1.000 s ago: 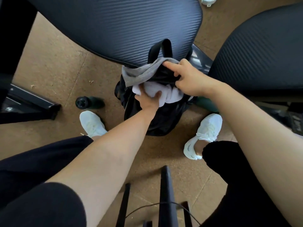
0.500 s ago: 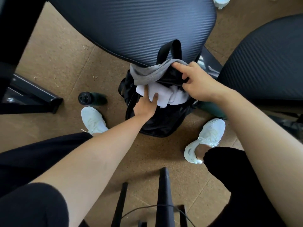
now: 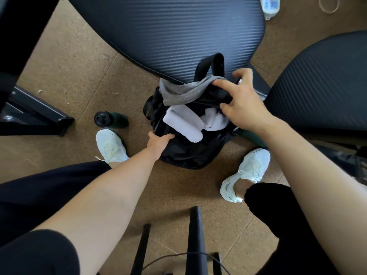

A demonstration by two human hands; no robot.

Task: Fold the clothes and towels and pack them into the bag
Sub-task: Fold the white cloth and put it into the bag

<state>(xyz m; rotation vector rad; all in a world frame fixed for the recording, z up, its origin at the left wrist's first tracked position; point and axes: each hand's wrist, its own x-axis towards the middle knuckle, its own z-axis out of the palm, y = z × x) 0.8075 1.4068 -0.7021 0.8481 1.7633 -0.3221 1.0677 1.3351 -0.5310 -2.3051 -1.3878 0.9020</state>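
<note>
We have the black fabric bag (image 3: 188,153) standing on the brown cork floor (image 3: 69,66) between our feet, its mouth wide and its far side tucked under the edge of the ribbed black chair seat (image 3: 168,30). Our left hand (image 3: 158,140) grips the near lip of the bag, fingers curled over the edge and out of sight. Our right hand (image 3: 244,100) is clamped on the far lip, thumb below and forefinger stretched onto the grey knit garment (image 3: 180,92).

That grey piece is our main worry. It is draped across the far rim, more out than in. A tug on the lip could slide it off onto the floor, or leave it bunched where a zip would bite it.

The rolled white towel (image 3: 182,124) lies slantwise on top, one end poking past the near rim. We judge it only perched: if the soft bag slumps, the roll could tip out or come loose and spoil the fold. A second white folded cloth (image 3: 214,120) sits beside it, partly under our right hand, and pressing down there might crumple it.

The bag looks nearly full, so forcing the mouth shut may pinch cloth between the edges.

The dark green bottle (image 3: 111,120) lying near our left white shoe (image 3: 112,145) could be kicked and roll if we shift our feet.
</note>
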